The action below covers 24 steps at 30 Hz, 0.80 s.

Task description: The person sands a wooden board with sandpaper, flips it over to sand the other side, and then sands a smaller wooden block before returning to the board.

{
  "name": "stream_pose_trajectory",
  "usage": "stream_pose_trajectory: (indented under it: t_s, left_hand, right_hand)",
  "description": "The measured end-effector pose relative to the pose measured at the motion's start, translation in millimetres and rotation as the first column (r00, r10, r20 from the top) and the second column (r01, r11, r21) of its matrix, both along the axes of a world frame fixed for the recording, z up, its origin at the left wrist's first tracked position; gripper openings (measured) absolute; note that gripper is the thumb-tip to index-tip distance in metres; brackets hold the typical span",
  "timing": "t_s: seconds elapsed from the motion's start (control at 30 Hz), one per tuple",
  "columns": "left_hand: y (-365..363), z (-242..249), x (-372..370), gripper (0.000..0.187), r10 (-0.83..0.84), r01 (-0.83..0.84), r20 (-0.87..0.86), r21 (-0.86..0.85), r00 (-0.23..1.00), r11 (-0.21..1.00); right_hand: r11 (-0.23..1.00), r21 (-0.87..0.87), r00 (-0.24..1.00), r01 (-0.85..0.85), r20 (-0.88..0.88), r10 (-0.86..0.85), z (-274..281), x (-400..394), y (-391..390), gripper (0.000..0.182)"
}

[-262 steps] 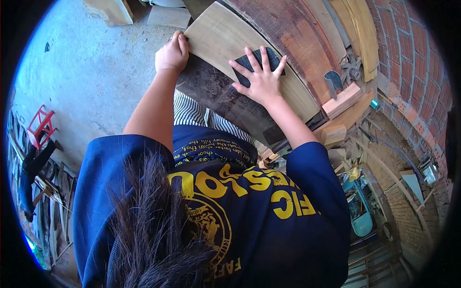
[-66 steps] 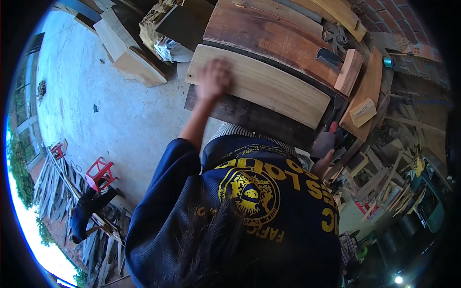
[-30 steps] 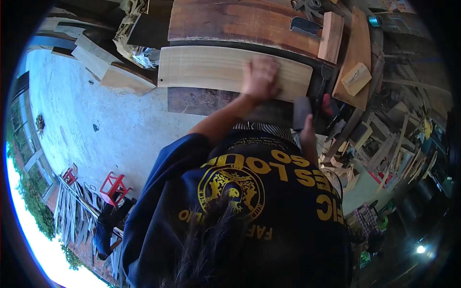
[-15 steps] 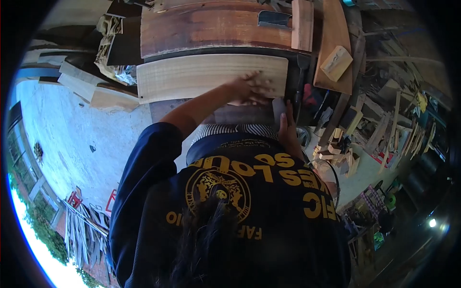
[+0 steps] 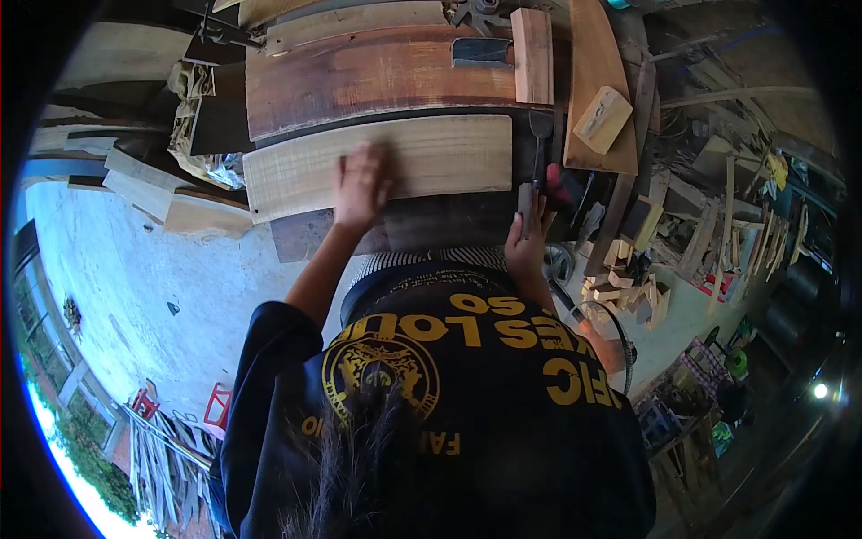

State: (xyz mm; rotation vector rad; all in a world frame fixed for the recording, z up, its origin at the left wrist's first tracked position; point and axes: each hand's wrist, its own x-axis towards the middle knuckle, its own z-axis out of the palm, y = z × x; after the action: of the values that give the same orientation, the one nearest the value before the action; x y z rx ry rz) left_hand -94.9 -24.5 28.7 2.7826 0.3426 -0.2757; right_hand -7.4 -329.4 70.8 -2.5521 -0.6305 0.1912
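Observation:
A pale, slightly curved wooden board (image 5: 449, 154) lies across the dark bench surface (image 5: 431, 221) in front of me. My left hand (image 5: 363, 187) rests on the board left of its middle, palm down, its fingers spread and slightly blurred. Beyond the board's right end, my right hand (image 5: 528, 235) is wrapped round a small grey-brown block (image 5: 524, 202), held upright near the bench's front edge. A dark flat scraper-like tool (image 5: 540, 135) lies just past that hand.
Behind the board is a reddish-brown plank (image 5: 377, 81) bearing a dark sheet (image 5: 480, 52) and a wood block (image 5: 532, 58). To the right, a small block (image 5: 602, 120) sits on an orange-brown board (image 5: 584, 54). Scrap wood (image 5: 628, 292) lies on the floor at right.
My left hand has slid leftward along the pale board, from its right part to left of the middle. My right hand still holds the block. The view has shifted slightly.

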Motion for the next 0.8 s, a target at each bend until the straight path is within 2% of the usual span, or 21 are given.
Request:
stream_pose_trajectory:
  t_s: [0.03, 0.1, 0.13, 0.17, 0.2, 0.37, 0.43, 0.53, 0.63, 0.8]
  left_hand:
    - [9.6, -17.0, -14.6, 0.066, 0.185, -0.192, 0.088, 0.078, 0.979, 0.978]
    - [25.4, -23.4, -27.2, 0.076, 0.482, -0.511, 0.235, 0.080, 0.844, 0.856]
    - [32.4, -23.8, -28.3, 0.076, 0.480, -0.508, 0.235, 0.075, 0.845, 0.858]
    - [39.6, -25.4, -27.8, 0.080, 0.573, -0.605, 0.227, 0.106, 0.787, 0.789]
    - [43.7, -25.6, -24.4, 0.084, 0.660, -0.693, 0.221, 0.138, 0.718, 0.707]
    - [46.3, -22.9, 28.3, 0.088, 0.778, -0.787, 0.121, 0.083, 0.616, 0.611]
    - [47.1, -28.7, 44.5, 0.089, 0.855, -0.837, 0.043, 0.236, 0.516, 0.493]
    - [49.6, -28.9, 52.8, 0.090, 0.844, -0.838, 0.094, 0.216, 0.529, 0.501]
    - [49.7, -32.8, 54.9, 0.088, 0.842, -0.848, 0.137, 0.198, 0.521, 0.492]
    - [52.1, -33.9, 54.7, 0.085, 0.834, -0.835, 0.118, 0.211, 0.538, 0.509]
  right_hand:
    - [0.998, -0.055, 0.999, -0.021, 0.035, 0.023, -0.1, -0.1, 3.7, 0.051]
    - [0.993, -0.115, 0.996, -0.036, 0.071, 0.044, -3.4, -0.2, 11.9, 0.051]
    - [0.988, -0.128, 0.992, -0.087, 0.075, 0.097, -8.0, -0.4, 17.2, 0.052]
    - [0.980, -0.140, 0.985, -0.140, 0.078, 0.151, -12.9, -0.4, 22.9, 0.052]
    - [0.958, -0.234, 0.980, -0.166, 0.067, 0.186, -17.8, -0.2, 29.3, 0.053]
    - [0.911, -0.362, 0.962, -0.199, 0.107, 0.252, -35.6, 4.0, 42.7, 0.057]
    - [0.899, -0.391, 0.962, -0.198, 0.097, 0.254, -36.1, -1.6, 43.5, 0.060]
    - [0.873, -0.464, 0.958, -0.148, 0.151, 0.243, -36.4, -9.8, 46.2, 0.064]
    - [0.817, -0.553, 0.951, -0.163, 0.133, 0.280, -39.3, -11.9, 49.6, 0.066]
    - [0.860, -0.484, 0.971, -0.165, 0.074, 0.227, -42.0, -12.7, 46.1, 0.067]
